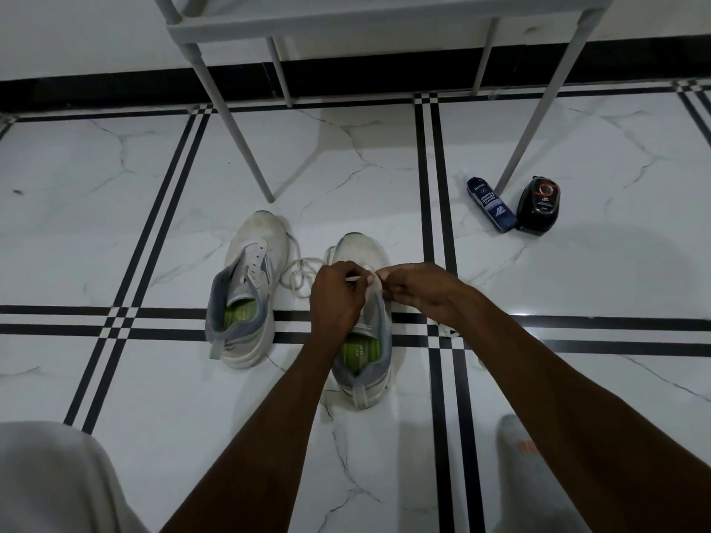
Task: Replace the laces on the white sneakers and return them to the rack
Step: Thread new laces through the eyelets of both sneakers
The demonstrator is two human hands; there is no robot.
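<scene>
Two white sneakers with grey heels and green insoles stand on the tiled floor. The left sneaker (246, 290) has bare eyelets and no lace. Over the tongue of the right sneaker (363, 355), my left hand (336, 298) pinches the tip of a white lace (302, 273). My right hand (413, 290) pinches the lace or the eyelet flap on the shoe's other side. Loops of the lace lie on the floor between the two shoes. The hands hide the right shoe's eyelets.
The white rack (346, 21) stands just beyond the shoes on thin slanted legs. A blue sneaker-cleaner bottle (491, 205) and a black shoe-polish applicator (538, 205) lie by its right front leg. My knee is at bottom left, a socked foot (519, 448) at bottom right.
</scene>
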